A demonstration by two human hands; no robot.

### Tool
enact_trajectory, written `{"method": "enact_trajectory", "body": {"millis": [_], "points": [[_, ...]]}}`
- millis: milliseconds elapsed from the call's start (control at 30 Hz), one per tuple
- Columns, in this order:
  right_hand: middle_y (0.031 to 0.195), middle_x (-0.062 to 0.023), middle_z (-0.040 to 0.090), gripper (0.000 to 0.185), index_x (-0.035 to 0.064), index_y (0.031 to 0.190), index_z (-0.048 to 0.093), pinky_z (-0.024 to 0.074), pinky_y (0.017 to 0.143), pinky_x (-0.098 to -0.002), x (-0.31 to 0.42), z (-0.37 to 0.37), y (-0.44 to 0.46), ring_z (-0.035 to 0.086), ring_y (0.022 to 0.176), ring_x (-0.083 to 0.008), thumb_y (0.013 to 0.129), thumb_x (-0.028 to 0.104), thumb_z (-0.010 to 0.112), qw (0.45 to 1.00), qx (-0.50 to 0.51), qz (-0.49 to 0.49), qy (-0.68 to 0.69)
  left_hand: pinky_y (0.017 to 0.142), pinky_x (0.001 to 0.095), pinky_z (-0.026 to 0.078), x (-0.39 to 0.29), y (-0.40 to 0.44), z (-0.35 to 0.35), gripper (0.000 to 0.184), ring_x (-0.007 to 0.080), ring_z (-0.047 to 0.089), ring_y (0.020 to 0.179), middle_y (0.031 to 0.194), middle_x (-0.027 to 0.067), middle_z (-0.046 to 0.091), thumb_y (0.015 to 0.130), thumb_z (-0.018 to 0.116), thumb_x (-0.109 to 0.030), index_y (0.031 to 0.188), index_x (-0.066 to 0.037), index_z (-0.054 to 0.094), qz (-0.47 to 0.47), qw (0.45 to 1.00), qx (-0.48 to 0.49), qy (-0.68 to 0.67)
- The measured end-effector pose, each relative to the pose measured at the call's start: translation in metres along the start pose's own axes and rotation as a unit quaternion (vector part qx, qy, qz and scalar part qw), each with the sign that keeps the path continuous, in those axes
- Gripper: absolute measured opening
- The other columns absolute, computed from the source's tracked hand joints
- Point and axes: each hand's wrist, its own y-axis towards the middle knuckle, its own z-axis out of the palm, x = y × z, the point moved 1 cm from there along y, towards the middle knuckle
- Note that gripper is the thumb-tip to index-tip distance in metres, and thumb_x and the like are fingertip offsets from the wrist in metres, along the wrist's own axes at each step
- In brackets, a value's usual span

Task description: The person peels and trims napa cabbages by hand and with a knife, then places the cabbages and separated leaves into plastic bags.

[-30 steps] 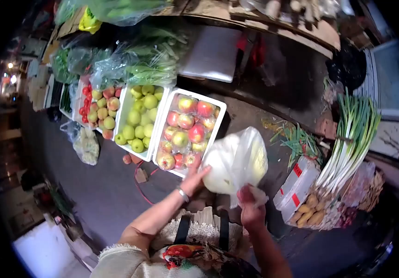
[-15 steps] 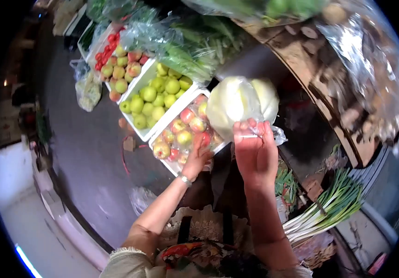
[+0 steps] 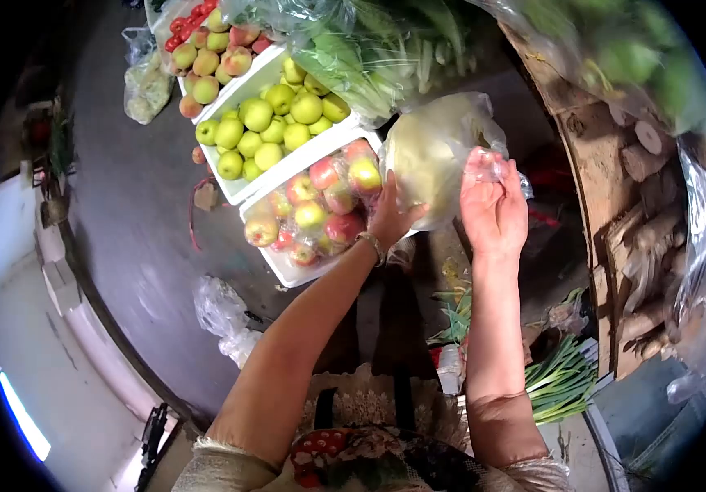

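A clear plastic bag (image 3: 439,152) bulges with large, pale, rounded produce whose exact kind I cannot make out. My right hand (image 3: 494,201) grips the bag's gathered plastic at its right side, palm turned up and fingers curled. At the bag's lower left, my left hand (image 3: 394,215) rests against it with thumb and fingers apart. Beside that hand, red-and-yellow apples (image 3: 310,213) under clear film fill a white foam box (image 3: 291,275).
Green apples (image 3: 267,131) fill another white box, with peaches (image 3: 205,63) and red fruit beyond. Bagged leafy greens (image 3: 369,57) lie at the back. To the right stands a wooden shelf (image 3: 578,156); green onions (image 3: 562,381) lie below. A crumpled plastic bag (image 3: 226,316) is on the floor.
My left hand has moved from the red apples right and up to the bag's side. My right hand, still gripping the plastic, has shifted right and up, and the bag has tilted.
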Motion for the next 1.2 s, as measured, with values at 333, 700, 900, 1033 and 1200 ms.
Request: {"method": "enact_trajectory", "body": {"millis": [333,700,900,1033,1200], "points": [[0.105,-0.0201,0.066,0.016,0.0011,0.099,0.064,0.0438,0.101,-0.048,0.019,-0.022,0.042,0.062,0.099,-0.0325,0.094,0.016,0.059,0.997,0.008,0.07,-0.043,0.113,0.0449,0.028,-0.024,0.021,0.015,0.114,0.0434,0.026,0.14,0.15,0.0319,0.021,0.081,0.073,-0.049,0.15,0.004,0.001,-0.039,0.986,-0.065,0.149],[0.146,-0.0279,0.038,0.053,-0.0061,0.141,0.038,0.0347,0.113,-0.0486,0.08,-0.053,0.005,0.045,0.132,-0.0377,0.093,0.006,0.057,0.967,0.006,0.08,-0.241,0.099,0.0433,0.044,-0.002,0.067,0.006,0.093,0.0408,0.043,0.124,0.138,0.0311,0.035,0.082,0.073,-0.038,0.146,-0.001,0.016,-0.187,0.98,-0.056,-0.023],[0.14,-0.0222,0.049,0.047,-0.0008,0.14,0.042,0.0381,0.11,-0.0443,0.094,-0.069,-0.016,0.051,0.127,-0.0337,0.097,0.015,0.054,0.939,-0.032,0.06,-0.337,0.079,0.0379,0.057,-0.086,0.061,-0.002,0.065,0.0309,0.063,0.097,0.118,0.0205,0.056,0.087,0.07,-0.029,0.135,-0.002,0.036,-0.255,0.929,-0.132,-0.234],[0.137,-0.0108,0.054,0.052,0.0031,0.141,0.042,0.0426,0.101,-0.0345,0.079,-0.071,-0.019,0.054,0.122,-0.0198,0.095,0.018,0.06,0.841,-0.106,0.049,-0.528,0.088,0.0401,0.053,-0.059,0.055,0.002,0.08,0.0312,0.055,0.114,0.132,0.0234,0.047,0.086,0.071,-0.036,0.143,-0.001,0.026,-0.197,0.965,-0.1,-0.139],[0.114,-0.0093,0.062,0.067,0.0029,0.143,0.04,0.0446,0.093,-0.0334,0.049,-0.084,0.018,0.058,0.103,-0.0184,0.088,0.027,0.071,0.714,-0.115,-0.102,-0.683,0.104,0.0415,0.041,-0.038,0.048,0.006,0.103,0.035,0.04,0.131,0.143,0.029,0.035,0.083,0.072,-0.046,0.152,-0.002,0.01,-0.21,0.969,-0.104,-0.075]]}}
